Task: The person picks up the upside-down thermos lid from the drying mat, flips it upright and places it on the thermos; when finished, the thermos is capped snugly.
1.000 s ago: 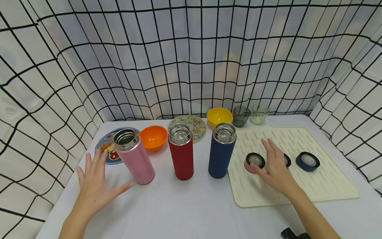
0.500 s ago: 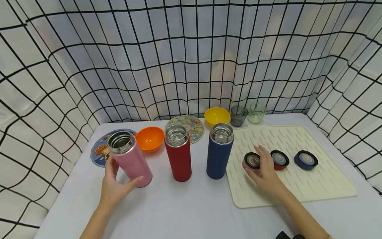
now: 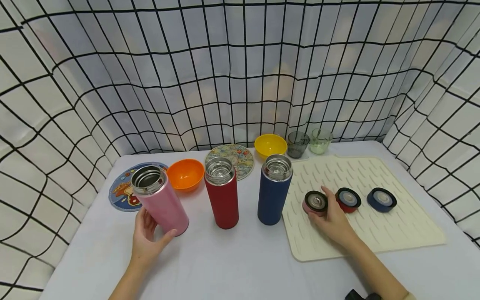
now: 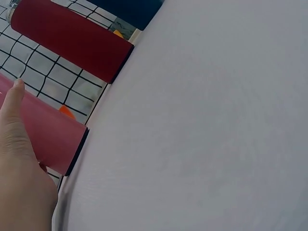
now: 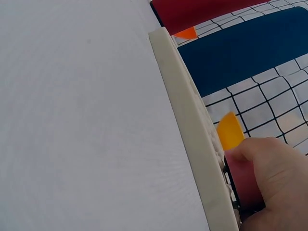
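My left hand (image 3: 147, 243) holds the lower part of a pink thermos bottle (image 3: 163, 204), thumb in front and fingers behind. The bottle stands on the table with its steel mouth uncovered. On a cream ridged mat (image 3: 405, 233), my right hand (image 3: 334, 223) grips a pink lid (image 3: 313, 207) between thumb and fingers. The right wrist view shows the thumb against the lid's pink side (image 5: 243, 180). A red lid (image 3: 348, 200) and a blue lid (image 3: 381, 200) lie to its right. Uncovered red (image 3: 223, 200) and blue (image 3: 275, 196) thermos bottles stand between the hands.
Behind the bottles are an orange bowl (image 3: 185, 175), a yellow bowl (image 3: 270, 146), two glass cups (image 3: 320, 141) and two round patterned mats (image 3: 243, 162). Black netting (image 3: 245, 77) over white cloth closes off the back and sides. A black object (image 3: 354, 295) shows at the bottom edge.
My left hand has moved right from beside the pink thermos bottle and taken hold of it. The right hand has come down and closed round the pink lid. The view has shifted slightly.
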